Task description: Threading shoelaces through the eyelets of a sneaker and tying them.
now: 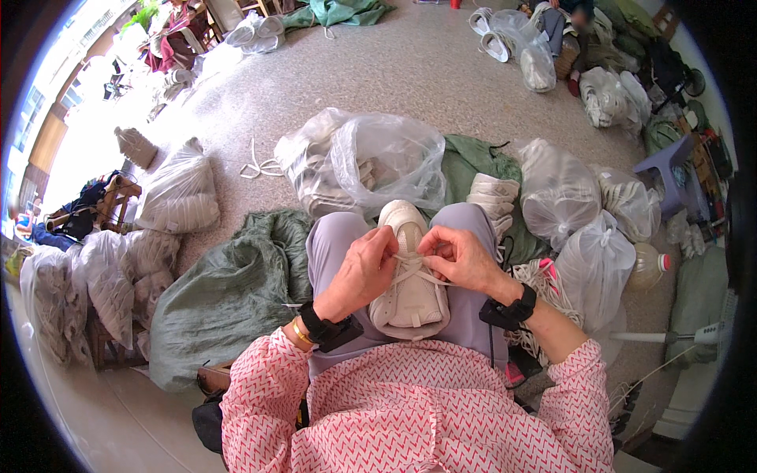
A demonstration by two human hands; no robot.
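Observation:
A cream-white sneaker (409, 306) rests between my thighs, its toe pointing away from me and its heel toward my belly. A pale flat shoelace (412, 273) runs crosswise over its lower eyelets. On the shoe's left side my left hand (367, 266) pinches the lace close to the front eyelets, fingers curled. Opposite it, my right hand (461, 257) also has the lace between thumb and fingers. The fingertips hide part of the lacing near the toe.
An opened clear bag (386, 162) of shoes lies just past my knees. Green sacks (229, 303) sit left and beyond. Stacked shoes (494, 197) and a bundle of laces (544, 296) are on my right, near tied shoe bags (558, 189). Another person (569, 39) sits far right.

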